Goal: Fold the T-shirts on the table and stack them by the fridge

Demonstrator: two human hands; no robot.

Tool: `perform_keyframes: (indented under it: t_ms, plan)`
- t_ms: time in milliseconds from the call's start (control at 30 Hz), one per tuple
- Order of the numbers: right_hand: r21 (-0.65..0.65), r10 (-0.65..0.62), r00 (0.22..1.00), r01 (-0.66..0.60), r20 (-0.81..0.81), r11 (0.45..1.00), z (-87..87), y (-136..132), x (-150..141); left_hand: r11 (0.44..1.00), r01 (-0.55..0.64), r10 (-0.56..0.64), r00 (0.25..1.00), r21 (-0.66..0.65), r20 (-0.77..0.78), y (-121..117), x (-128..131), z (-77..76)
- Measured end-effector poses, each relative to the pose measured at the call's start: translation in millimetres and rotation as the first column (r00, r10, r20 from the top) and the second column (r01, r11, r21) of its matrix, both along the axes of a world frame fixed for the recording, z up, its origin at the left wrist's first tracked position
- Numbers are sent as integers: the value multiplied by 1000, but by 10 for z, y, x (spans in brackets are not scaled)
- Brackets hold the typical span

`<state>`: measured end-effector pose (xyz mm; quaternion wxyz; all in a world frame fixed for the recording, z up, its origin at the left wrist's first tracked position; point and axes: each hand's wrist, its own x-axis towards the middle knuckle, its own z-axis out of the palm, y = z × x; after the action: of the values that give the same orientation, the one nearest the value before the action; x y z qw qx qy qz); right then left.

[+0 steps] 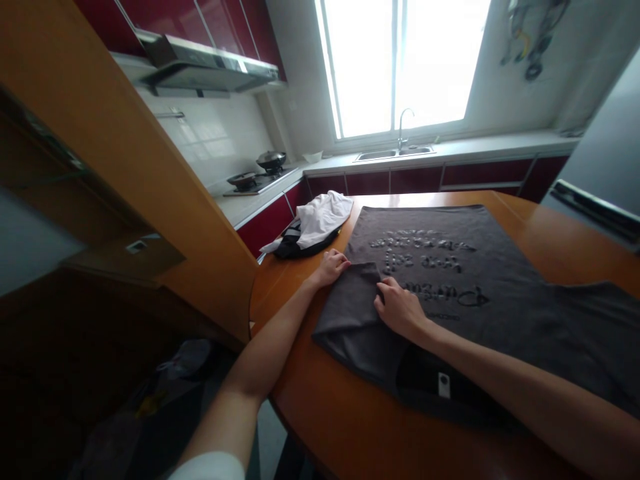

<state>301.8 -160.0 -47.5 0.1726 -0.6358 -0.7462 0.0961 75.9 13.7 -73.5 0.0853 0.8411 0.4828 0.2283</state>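
A dark grey T-shirt [510, 320] is spread over the wooden table, its raised dark lettering upside down from my side. The neck opening with a small white label faces me. One sleeve [350, 300] is folded inward on the left side of the shirt. My left hand [333, 267] is closed at the far left corner of that sleeve, fingertips pinching the cloth. At the sleeve's right corner, my right hand [400, 308] is closed on the edge, with its forearm crossing over the neck opening. The fingertips' undersides are hidden.
A pile of white and black clothes [320, 220] lies at the left far edge of the round wooden table [320, 400]. A wooden cabinet frame [200, 220] stands close on the left. Behind are a stove with pans [271, 160], a sink [395, 155] and a fridge [605, 147].
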Motion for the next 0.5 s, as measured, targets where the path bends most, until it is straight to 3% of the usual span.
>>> perform_keyframes:
  t_ms: [167, 300, 400, 500]
  plan:
    - [-15, -7, 992, 9, 128, 1000, 56, -51, -14, 1000, 14, -14, 1000, -7, 21, 44, -73, 31]
    - [111, -10, 987, -7, 160, 994, 54, -26, 4, 999, 42, -41, 995, -3, 90, 53, -133, 69]
    - [235, 114, 985, -143, 132, 962, -19, 34, 32, 1000, 7, -9, 987, 14, 160, 43, -129, 87]
    - [214, 243, 965, -259, 97, 942, -141, 84, 32, 997, -77, 76, 992, 12, 105, 16, -84, 81]
